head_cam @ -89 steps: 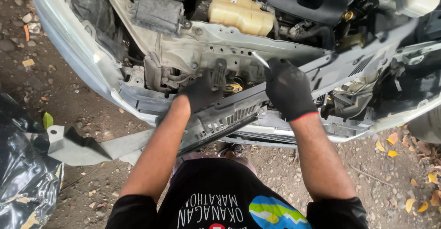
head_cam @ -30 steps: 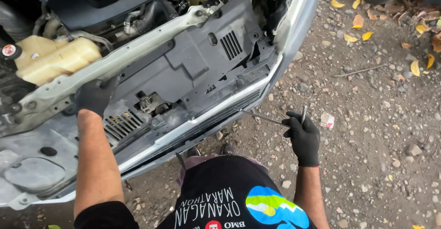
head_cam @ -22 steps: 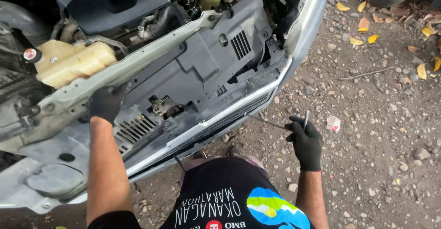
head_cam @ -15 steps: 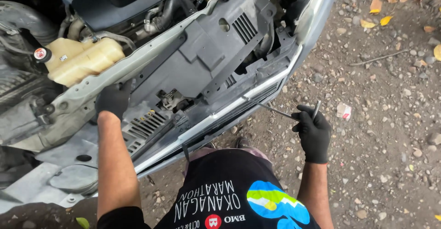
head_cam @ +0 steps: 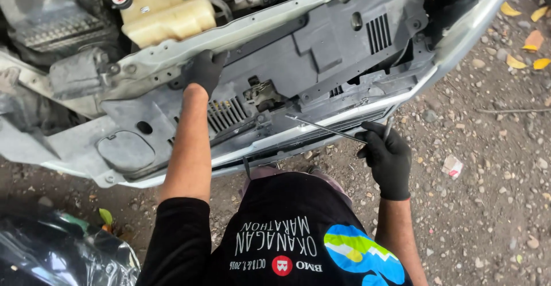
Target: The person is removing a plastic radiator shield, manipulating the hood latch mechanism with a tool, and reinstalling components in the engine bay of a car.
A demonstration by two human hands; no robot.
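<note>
Shift since a moment ago: view has swung left a little, so the cream coolant tank [head_cam: 166, 16] sits further into frame; both hands keep much the same places as half a second back.
Right hand [head_cam: 387, 157]: gloved in black, fingers clenched around the end of a thin metal rod [head_cam: 327, 129], held low beside the bumper.
Rod: slants up and left from that fist, its far tip touching the front edge of the car near the latch [head_cam: 261, 94].
Left hand [head_cam: 202, 71]: gloved too, fingers curled over the pale metal crossbar [head_cam: 258, 25], resting against the grey plastic cover [head_cam: 338, 45].
Cover: seated across the car's open front.
Ground: gravel [head_cam: 488, 177] with yellow leaves, a scrap of paper [head_cam: 452, 166], and a black plastic bag [head_cam: 57, 251] at lower left.
</note>
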